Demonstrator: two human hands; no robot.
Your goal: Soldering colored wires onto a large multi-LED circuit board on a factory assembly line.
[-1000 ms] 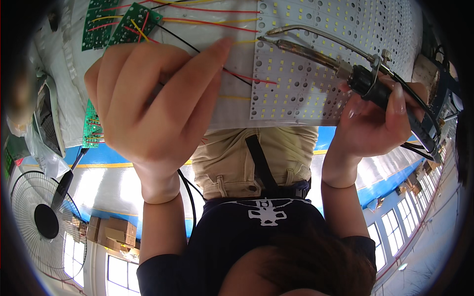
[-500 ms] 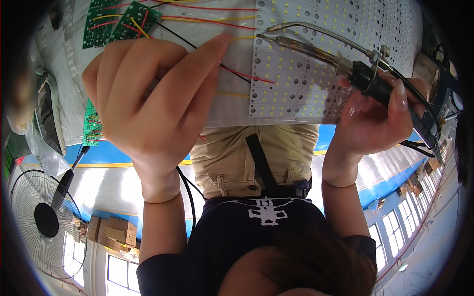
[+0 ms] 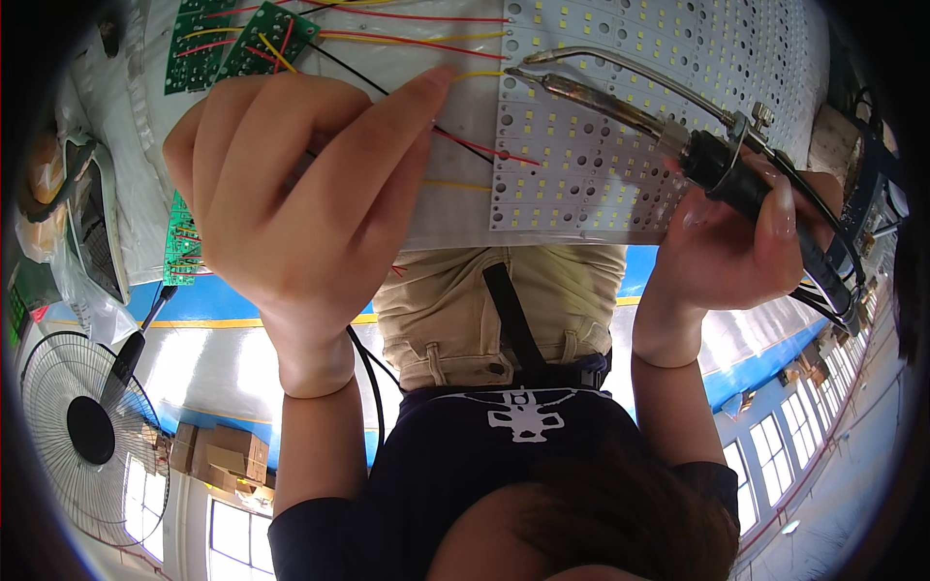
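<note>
My left hand is closed, its thumb and forefinger pinching a yellow wire whose end reaches the left edge of a white LED board. In my right hand is a soldering iron with a black handle and a thin curved metal tube clamped alongside. The iron's tip meets the board's edge at the end of the yellow wire. Green circuit boards with red, yellow and black wires lie beyond my left hand. A loose red wire crosses the LED board below the iron.
Another green circuit board sits at the table's near left edge. A plastic bag hangs left of it. A standing fan and cardboard boxes are at the lower left. Black cable trails from the iron at the right.
The iron's handle and my right hand have shifted very slightly, with the tip still at the wire's end. My left hand keeps its pinch almost unmoved. A blurred shape at the far left has changed.
</note>
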